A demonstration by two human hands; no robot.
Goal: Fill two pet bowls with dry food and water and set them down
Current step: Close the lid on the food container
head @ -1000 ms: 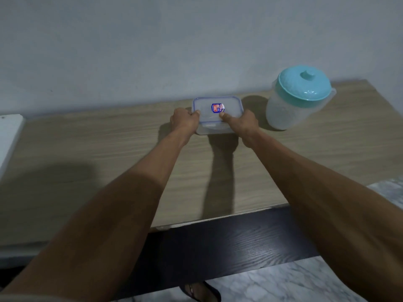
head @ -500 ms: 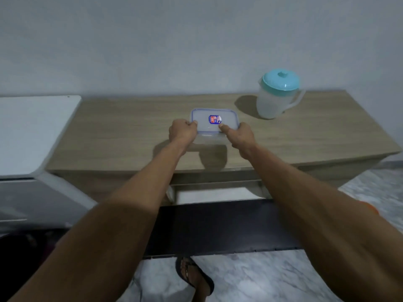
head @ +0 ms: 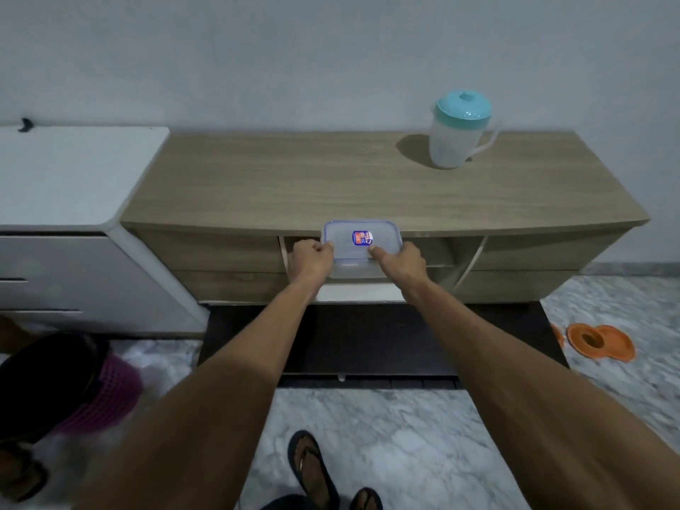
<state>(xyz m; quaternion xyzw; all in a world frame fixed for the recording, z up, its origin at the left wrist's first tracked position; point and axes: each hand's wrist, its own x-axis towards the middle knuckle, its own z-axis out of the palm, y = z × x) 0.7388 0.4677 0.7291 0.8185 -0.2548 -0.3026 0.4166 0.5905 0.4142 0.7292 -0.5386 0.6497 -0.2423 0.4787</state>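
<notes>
Bare wood runs across the table (head: 294,185) from its left end to the pitcher (head: 456,141), which stands at the back right, near the wall. A white cabinet (head: 73,178) abuts the table's left end. The left hand (head: 311,257) and right hand (head: 403,263) hold the container (head: 360,248) against the table's front edge, above a dark low board (head: 368,340). On the floor (head: 404,436), an orange bowl (head: 599,342) lies to the right and a purple basket (head: 84,392) to the left.

The wooden tabletop (head: 294,185) carries a teal-lidded pitcher (head: 460,136) near its back right corner. Orange bowls (head: 599,342) lie on the marble floor (head: 404,436).
</notes>
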